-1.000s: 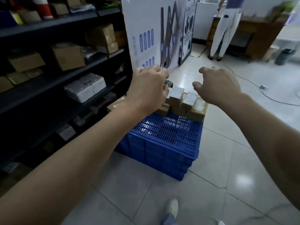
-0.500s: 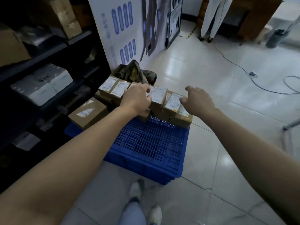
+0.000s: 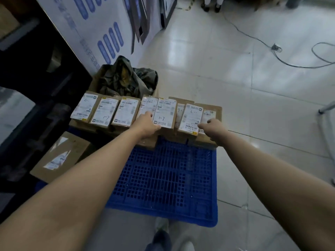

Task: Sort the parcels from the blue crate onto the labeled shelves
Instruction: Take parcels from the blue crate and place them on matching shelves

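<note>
A row of small brown parcels with white labels [image 3: 125, 113] lies across the far end of the blue crate [image 3: 168, 180]. Two of the labels are hand-marked "1-7". My left hand [image 3: 146, 124] rests on the middle of the row, fingers over one parcel and thumb against the neighbouring "1-7" parcel [image 3: 165, 113]. At the right end my right hand [image 3: 214, 128] touches the last parcels [image 3: 191, 116] with its fingertips. No parcel is lifted. A larger brown parcel [image 3: 59, 156] lies at the crate's left side, by the dark shelves [image 3: 36, 69].
A cardboard box holding a crumpled dark bag [image 3: 126, 78] stands just behind the parcels. A white printed board [image 3: 101, 33] leans against the shelf end. Cables [image 3: 282, 58] trail over the tiled floor on the right. My shoes [image 3: 163, 229] are in front of the crate.
The view has tipped down and closer to the crate. Both hands have come down from above the parcels onto the row.
</note>
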The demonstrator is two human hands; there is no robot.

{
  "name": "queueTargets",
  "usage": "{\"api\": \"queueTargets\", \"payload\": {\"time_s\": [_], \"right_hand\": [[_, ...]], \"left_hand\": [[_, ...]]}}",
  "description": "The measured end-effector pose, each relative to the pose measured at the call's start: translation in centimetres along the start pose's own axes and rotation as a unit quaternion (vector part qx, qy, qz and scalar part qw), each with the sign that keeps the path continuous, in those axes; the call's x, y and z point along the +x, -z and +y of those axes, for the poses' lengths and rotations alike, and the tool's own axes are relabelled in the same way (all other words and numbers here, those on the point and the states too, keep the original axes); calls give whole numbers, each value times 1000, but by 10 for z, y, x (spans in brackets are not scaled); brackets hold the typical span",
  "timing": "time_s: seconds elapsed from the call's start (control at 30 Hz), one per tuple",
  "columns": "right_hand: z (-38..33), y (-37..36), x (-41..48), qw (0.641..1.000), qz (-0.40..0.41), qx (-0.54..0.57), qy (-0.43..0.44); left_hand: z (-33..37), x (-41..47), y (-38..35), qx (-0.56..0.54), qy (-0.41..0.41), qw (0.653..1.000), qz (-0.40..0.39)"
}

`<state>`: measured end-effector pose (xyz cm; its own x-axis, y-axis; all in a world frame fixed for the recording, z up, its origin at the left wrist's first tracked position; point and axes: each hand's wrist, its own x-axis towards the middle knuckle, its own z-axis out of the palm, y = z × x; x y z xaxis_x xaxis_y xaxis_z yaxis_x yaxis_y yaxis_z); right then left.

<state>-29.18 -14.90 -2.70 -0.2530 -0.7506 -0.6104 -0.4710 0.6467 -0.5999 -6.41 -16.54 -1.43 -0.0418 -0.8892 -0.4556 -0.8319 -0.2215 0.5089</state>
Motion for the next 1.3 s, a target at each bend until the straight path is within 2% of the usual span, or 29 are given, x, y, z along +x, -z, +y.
{"api": "queueTargets", "payload": {"time_s": [0.13,0.3,0.53,0.67,1.0,1.17,1.3], "right_hand": [[-2,-9,33,992,-28,112,-51],[-4,-18,67,975,-42,195,-97],[3,-31,94,944,-66,290,-145],[2,-34,103,926,-99,327,-159],[-28,-25,88,929,-104,334,-124],[-61,-9,58,935,-123,325,-76],[-88,-2,24,929,-152,336,-41]], "left_hand": [[-12,45,-5,-26,25,999,-18],[-22,85,-11,-104,56,993,-29],[-28,108,-31,-279,85,946,-138],[-24,113,-35,-323,80,929,-164],[-15,90,-13,-451,105,880,-101],[-4,62,24,-494,76,864,-64],[3,29,56,-568,58,819,-50]]}}
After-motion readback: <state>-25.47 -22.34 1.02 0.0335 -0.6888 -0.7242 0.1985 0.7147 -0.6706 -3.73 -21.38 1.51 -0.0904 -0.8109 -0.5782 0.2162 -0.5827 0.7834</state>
